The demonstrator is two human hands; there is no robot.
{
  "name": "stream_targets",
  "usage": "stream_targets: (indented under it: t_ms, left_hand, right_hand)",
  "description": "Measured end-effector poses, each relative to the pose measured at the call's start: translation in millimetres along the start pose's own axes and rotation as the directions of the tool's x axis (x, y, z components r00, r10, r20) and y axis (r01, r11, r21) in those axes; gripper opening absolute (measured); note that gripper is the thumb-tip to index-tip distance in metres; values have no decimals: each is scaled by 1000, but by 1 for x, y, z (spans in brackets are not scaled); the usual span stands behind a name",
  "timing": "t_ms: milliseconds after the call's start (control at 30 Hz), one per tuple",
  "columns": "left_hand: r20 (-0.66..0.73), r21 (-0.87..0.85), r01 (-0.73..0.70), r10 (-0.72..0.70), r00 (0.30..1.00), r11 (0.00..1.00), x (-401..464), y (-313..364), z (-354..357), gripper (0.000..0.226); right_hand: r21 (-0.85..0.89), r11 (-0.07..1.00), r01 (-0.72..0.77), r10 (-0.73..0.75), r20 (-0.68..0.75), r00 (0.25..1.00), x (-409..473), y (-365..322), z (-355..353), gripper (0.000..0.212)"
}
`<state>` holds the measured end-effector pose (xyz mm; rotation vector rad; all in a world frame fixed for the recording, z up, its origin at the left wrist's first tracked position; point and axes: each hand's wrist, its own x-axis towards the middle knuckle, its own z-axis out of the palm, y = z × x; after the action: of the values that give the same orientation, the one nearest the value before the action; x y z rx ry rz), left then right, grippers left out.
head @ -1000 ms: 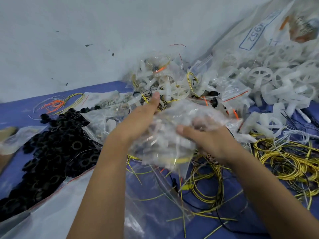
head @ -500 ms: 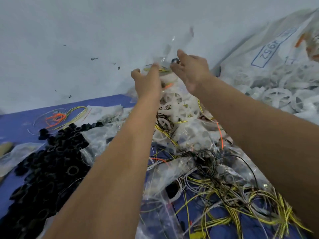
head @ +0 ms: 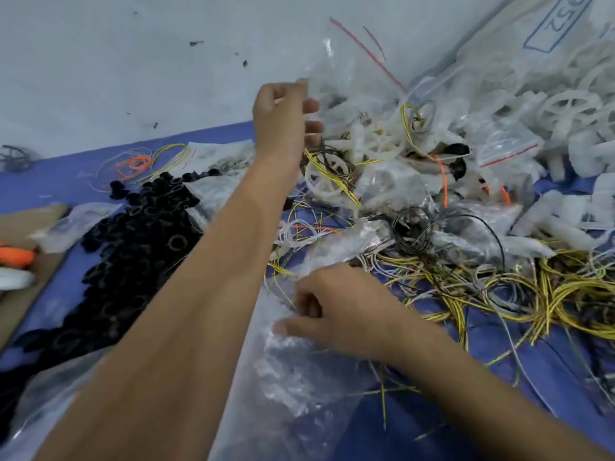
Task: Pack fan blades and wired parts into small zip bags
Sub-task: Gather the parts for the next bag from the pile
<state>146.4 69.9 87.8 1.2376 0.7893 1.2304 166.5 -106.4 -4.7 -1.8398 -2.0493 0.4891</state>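
My left hand (head: 283, 121) reaches far out to the heap of packed zip bags (head: 382, 154). Its fingertips touch the edge of a clear zip bag (head: 346, 68) with a red strip that stands up above the heap. The thumb is hidden, so I cannot see a grip. My right hand (head: 336, 311) is low and near me, fingers curled and pinching clear plastic at the top of a stack of empty small zip bags (head: 299, 371). White fan blades (head: 572, 108) lie piled at the far right. Yellow wired parts (head: 549, 294) are tangled to the right of my right hand.
A heap of black rings (head: 133, 241) covers the blue table (head: 499, 410) on the left. Cardboard (head: 23, 287) with an orange object (head: 13, 256) lies at the left edge. A large labelled sack (head: 549, 24) leans at the top right. The grey wall (head: 116, 61) closes the back.
Both hands carried a filled bag up to the far heap. Since then my right hand has come back down to the stack of empty bags, while my left hand stays out at the heap.
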Motion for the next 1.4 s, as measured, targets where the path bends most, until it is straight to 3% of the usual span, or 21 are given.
stream_targets:
  t_ms: [67, 167, 267, 433, 567, 700, 767, 833, 933, 1033, 1100, 1167, 1233, 1267, 1400]
  left_hand:
    - [24, -10, -24, 24, 999, 1000, -17, -2, -8, 8]
    - [54, 6, -74, 74, 996, 997, -41, -9, -21, 7]
    - [51, -1, -95, 95, 994, 995, -60, -19, -31, 11]
    - [17, -78, -91, 93, 996, 993, -79, -36, -35, 12]
    - [35, -52, -122, 124, 992, 991, -84, -43, -37, 17]
    - [103, 7, -132, 131, 986, 991, -84, -45, -41, 17]
    - [176, 56, -129, 118, 977, 990, -84, -43, -42, 21]
    - [285, 147, -132, 85, 955, 980, -82, -43, -42, 22]
    - [414, 392, -232, 54, 908, 890, -83, -47, -43, 17]
    - [546, 483, -225, -90, 833, 846, -84, -50, -46, 19]
    - [626, 573, -265, -205, 753, 776, -85, -49, -48, 20]
    - [633, 664, -319, -282, 721, 676, -84, -53, -50, 25]
    - [582, 738, -335, -301, 756, 586, -83, -59, -52, 24]
    - [547, 768, -336, -288, 786, 545, -82, -63, -53, 22]
    - [369, 853, -302, -81, 926, 426, -77, -79, -58, 24]
  right_hand:
    - [-191, 981, -38, 40, 8, 999, -9, -8, 10, 66]
    - [-267, 958, -104, 93, -53, 994, -16, -8, 10, 89]
    - [-261, 939, -223, 192, -139, 972, -18, 1, 1, 83]
    - [-109, 931, -349, 323, -205, 924, -20, 5, -8, 69]
    - [-225, 875, -428, 361, -287, 888, -26, 11, -6, 68]
    - [101, 931, -349, 363, -206, 909, -25, 24, -11, 46]
    - [286, 929, -235, 318, -287, 904, -25, 31, -17, 35]
    - [334, 929, -162, 295, -401, 867, -27, 40, -22, 29]
    - [250, 940, -231, 317, -398, 861, -30, 52, -24, 27]
    - [263, 925, -273, 359, -375, 855, -31, 56, -26, 15]
    - [61, 936, -346, 346, -340, 875, -32, 53, -25, 43]
    - [-167, 906, -389, 334, -282, 900, -31, 45, -20, 67]
    - [-242, 901, -361, 313, -213, 925, -30, 38, -14, 61]
    - [-196, 918, -345, 313, -177, 933, -29, 36, -12, 50]
    - [205, 947, -247, 291, -226, 930, -30, 43, -22, 21]
